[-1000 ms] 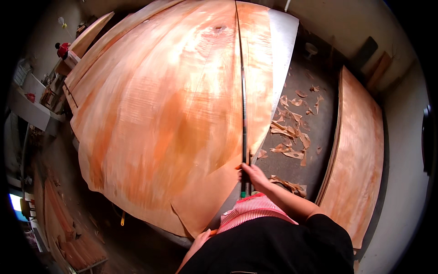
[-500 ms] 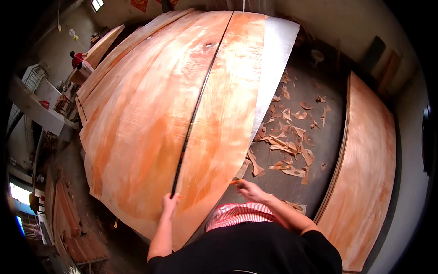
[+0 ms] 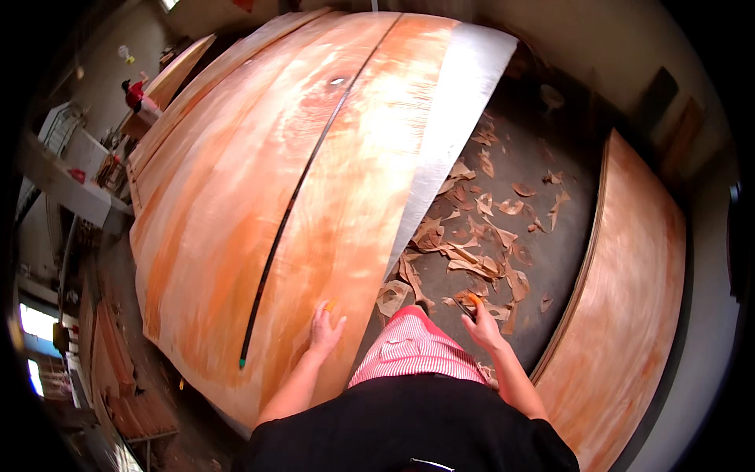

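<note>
My left hand (image 3: 324, 334) is over the near right part of a broad wood veneer sheet (image 3: 228, 212), fingers apart and holding nothing. Something orange covers one of its fingertips. On the sheet, a long thin black rod (image 3: 285, 216) lies lengthwise, its green-tipped near end left of that hand. My right hand (image 3: 483, 324) is off the sheet's right edge, above the floor. Its fingers are closed round a small orange and dark tool (image 3: 470, 300), whose kind I cannot make out. A pale metallic sheet (image 3: 452, 118) shows beneath the veneer's far right side.
Torn veneer scraps (image 3: 480, 252) litter the grey floor to the right. Beyond them stands a stack of veneer sheets (image 3: 621, 315). More wood pieces (image 3: 130, 377) lie at the lower left. A person in red (image 3: 135, 96) is by another stack at the far left.
My left hand has let go of the black rod and moved right. The rod now lies further left at its near end. My right hand has shifted right, away from the sheet's edge.
</note>
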A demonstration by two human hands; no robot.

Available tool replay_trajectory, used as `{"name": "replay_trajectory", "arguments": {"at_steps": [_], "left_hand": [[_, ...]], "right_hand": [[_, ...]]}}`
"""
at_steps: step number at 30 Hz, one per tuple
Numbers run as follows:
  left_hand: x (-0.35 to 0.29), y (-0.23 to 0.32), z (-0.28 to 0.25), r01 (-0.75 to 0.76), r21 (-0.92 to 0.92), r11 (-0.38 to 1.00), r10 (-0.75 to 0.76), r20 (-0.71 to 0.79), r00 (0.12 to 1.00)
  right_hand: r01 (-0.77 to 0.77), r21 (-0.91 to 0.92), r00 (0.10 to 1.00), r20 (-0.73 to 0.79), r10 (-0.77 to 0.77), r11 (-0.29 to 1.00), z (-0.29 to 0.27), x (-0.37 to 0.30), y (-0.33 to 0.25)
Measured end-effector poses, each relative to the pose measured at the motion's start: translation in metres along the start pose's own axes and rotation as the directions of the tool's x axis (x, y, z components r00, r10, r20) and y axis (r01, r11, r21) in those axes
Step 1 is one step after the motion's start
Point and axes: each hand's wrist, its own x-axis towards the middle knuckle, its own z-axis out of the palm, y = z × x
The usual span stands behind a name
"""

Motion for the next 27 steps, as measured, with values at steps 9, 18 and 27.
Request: {"name": "replay_trajectory", "arguments": {"at_steps": [9,18,27], "left_hand": [[0.161,0.057,0.135,0.344,-0.611,0.713,-0.130,0.367,0.921],[0.355,0.187,0.204,0.677,-0.552,0.488,-0.115,0.727,0.676],[0.431,0.134,0.257,0.554,-0.649,-0.522,-0.370,0.757,0.538]], "right_hand": [[0.086,-0.059,0.988,-0.121,-0.093,0.995,-0.080,0.133,0.027],[0.051,-0.007,0.984,-0.169,-0.052,0.999,-0.178,0.255,0.043],[0.380,-0.103,0.925,0.012,-0.381,0.919,-0.254,0.474,0.013]]}}
